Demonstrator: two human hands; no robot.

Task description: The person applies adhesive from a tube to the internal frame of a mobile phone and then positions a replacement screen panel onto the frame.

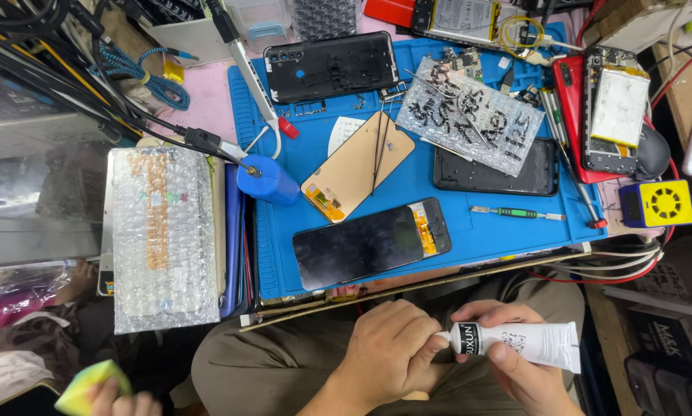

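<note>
Below the table edge, over my lap, my right hand [519, 362] grips a white glue tube [527, 343] with a black band near its neck. The fingers of my left hand [388, 350] pinch the tube's tip at its left end. Above them, on the blue work mat [485, 223], a phone screen [369, 243] with an orange flex cable lies face up. A tan display back [357, 166] with black tweezers [378, 150] across it lies further back.
A bubble-wrapped panel [161, 235] rests at the left beside a blue round holder [265, 181]. On the mat lie a black phone back cover [330, 65], a bubble-wrap bag of small parts [469, 112], a dark screen [496, 169] and a green-handled screwdriver [515, 213]. An open red phone [608, 108] and a yellow box [658, 202] stand at right.
</note>
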